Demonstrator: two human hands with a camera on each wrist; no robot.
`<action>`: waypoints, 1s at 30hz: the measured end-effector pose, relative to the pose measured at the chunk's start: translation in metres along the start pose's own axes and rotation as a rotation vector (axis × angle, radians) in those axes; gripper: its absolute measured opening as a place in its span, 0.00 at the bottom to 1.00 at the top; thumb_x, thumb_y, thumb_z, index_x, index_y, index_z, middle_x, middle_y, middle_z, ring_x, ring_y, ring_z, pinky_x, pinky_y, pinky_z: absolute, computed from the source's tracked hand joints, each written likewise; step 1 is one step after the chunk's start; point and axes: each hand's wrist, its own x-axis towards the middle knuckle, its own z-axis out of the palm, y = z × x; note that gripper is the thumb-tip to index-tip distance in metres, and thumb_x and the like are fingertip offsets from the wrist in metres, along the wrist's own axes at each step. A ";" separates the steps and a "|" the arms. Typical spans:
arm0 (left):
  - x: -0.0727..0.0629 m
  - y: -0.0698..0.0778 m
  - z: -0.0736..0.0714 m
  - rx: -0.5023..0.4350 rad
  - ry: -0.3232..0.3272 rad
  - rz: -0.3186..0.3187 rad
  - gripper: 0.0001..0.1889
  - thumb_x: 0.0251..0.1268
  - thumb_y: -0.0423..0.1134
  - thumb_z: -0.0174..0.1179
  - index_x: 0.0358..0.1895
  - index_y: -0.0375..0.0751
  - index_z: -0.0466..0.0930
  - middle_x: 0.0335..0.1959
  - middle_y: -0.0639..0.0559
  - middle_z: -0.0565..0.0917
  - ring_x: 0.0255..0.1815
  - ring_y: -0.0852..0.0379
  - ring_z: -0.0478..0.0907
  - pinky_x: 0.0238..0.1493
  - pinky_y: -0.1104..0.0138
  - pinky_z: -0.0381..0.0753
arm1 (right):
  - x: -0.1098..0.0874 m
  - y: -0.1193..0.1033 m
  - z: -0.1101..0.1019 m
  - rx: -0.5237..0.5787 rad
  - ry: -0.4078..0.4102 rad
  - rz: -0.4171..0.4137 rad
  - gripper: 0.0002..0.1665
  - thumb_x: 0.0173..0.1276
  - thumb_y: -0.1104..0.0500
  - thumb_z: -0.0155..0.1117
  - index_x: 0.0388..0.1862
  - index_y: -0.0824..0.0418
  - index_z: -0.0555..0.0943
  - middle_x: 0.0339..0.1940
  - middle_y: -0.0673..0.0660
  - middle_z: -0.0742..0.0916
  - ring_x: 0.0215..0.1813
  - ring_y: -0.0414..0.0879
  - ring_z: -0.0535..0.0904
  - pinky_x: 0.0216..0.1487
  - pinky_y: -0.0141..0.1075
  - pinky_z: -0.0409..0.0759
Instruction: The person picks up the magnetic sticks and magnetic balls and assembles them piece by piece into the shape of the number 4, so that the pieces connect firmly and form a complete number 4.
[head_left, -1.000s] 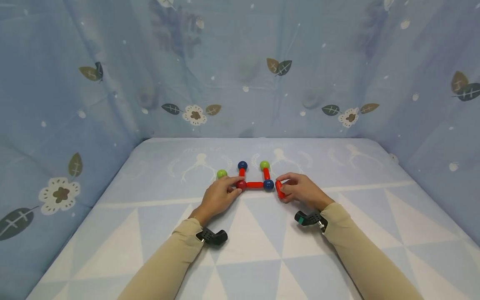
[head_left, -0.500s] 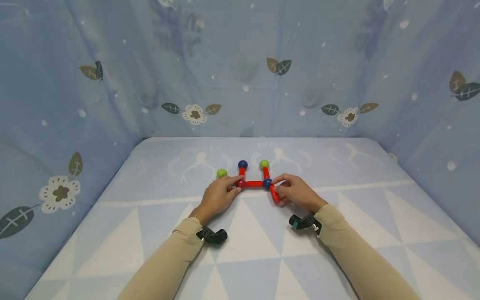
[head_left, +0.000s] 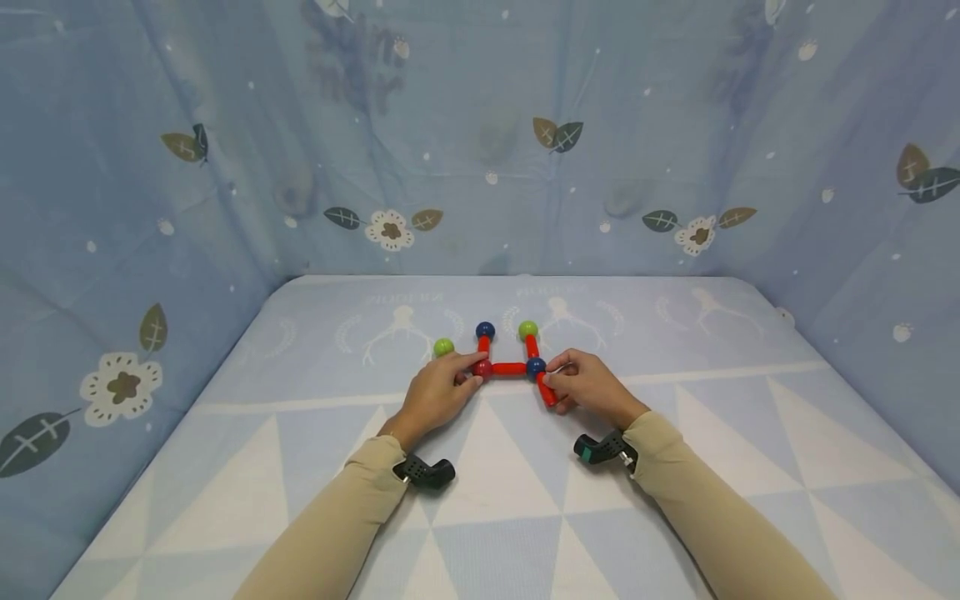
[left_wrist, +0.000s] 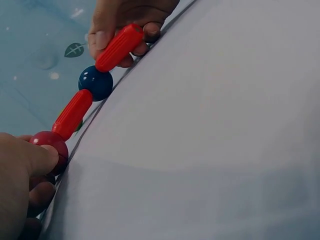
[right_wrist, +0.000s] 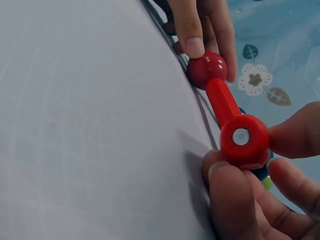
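Note:
In the head view a red ball [head_left: 484, 369] is pinched between the thumb and fingers of my left hand [head_left: 437, 393]. A red magnetic rod [head_left: 510, 368] joins this ball to a blue ball [head_left: 536, 367] on the right. My right hand [head_left: 596, 389] pinches another red rod [left_wrist: 120, 48], whose far end meets that blue ball. The rod's near end, with a pale round disc [right_wrist: 241, 136], faces the right wrist camera. Two more rods run away from me, one to a second blue ball [head_left: 485, 331], one to a green ball [head_left: 528, 330].
Another green ball [head_left: 444, 346] sits just behind my left hand, partly covered by it. The pieces lie on a table with a patterned cloth [head_left: 502, 483]. Blue floral curtains [head_left: 480, 150] stand behind and at both sides.
My right hand has moved left with its red rod, which was apart from the right blue ball and now touches it. My left hand has stayed on the red ball.

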 end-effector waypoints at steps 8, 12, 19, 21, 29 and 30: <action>-0.001 0.000 0.000 0.003 -0.003 0.004 0.23 0.67 0.43 0.67 0.65 0.57 0.80 0.32 0.58 0.77 0.30 0.60 0.72 0.29 0.66 0.70 | 0.000 0.002 0.005 0.001 0.037 0.008 0.17 0.70 0.63 0.63 0.53 0.68 0.73 0.39 0.62 0.84 0.28 0.50 0.82 0.35 0.40 0.84; -0.002 0.000 0.001 0.003 -0.003 0.004 0.23 0.67 0.42 0.67 0.65 0.56 0.80 0.33 0.59 0.77 0.30 0.60 0.72 0.28 0.66 0.70 | 0.000 0.004 0.006 0.009 0.045 -0.006 0.20 0.69 0.63 0.63 0.56 0.68 0.71 0.40 0.62 0.84 0.26 0.50 0.82 0.34 0.40 0.84; -0.001 0.001 0.002 0.007 -0.001 0.015 0.23 0.68 0.42 0.66 0.65 0.56 0.80 0.33 0.58 0.77 0.30 0.60 0.72 0.29 0.66 0.70 | -0.002 0.004 0.006 -0.034 0.057 -0.013 0.32 0.69 0.58 0.67 0.69 0.62 0.68 0.39 0.62 0.85 0.24 0.51 0.83 0.35 0.41 0.83; -0.001 0.001 0.002 0.005 0.000 0.016 0.23 0.68 0.42 0.66 0.65 0.56 0.80 0.33 0.58 0.77 0.30 0.60 0.72 0.29 0.66 0.69 | -0.002 0.003 0.006 -0.060 0.048 -0.021 0.34 0.69 0.57 0.68 0.71 0.60 0.69 0.38 0.61 0.85 0.24 0.51 0.83 0.35 0.41 0.83; -0.001 0.000 0.000 0.003 0.018 0.017 0.22 0.67 0.43 0.67 0.65 0.57 0.80 0.34 0.59 0.77 0.30 0.60 0.71 0.29 0.66 0.69 | -0.001 -0.002 0.007 -0.151 0.020 -0.046 0.36 0.69 0.52 0.69 0.74 0.57 0.70 0.39 0.58 0.86 0.26 0.51 0.82 0.33 0.41 0.82; 0.000 0.000 0.000 0.003 0.017 0.015 0.22 0.68 0.43 0.66 0.65 0.57 0.80 0.34 0.59 0.77 0.30 0.60 0.72 0.29 0.65 0.69 | 0.000 -0.002 0.008 -0.160 0.023 -0.043 0.36 0.69 0.51 0.69 0.74 0.57 0.70 0.40 0.58 0.86 0.26 0.51 0.81 0.33 0.41 0.82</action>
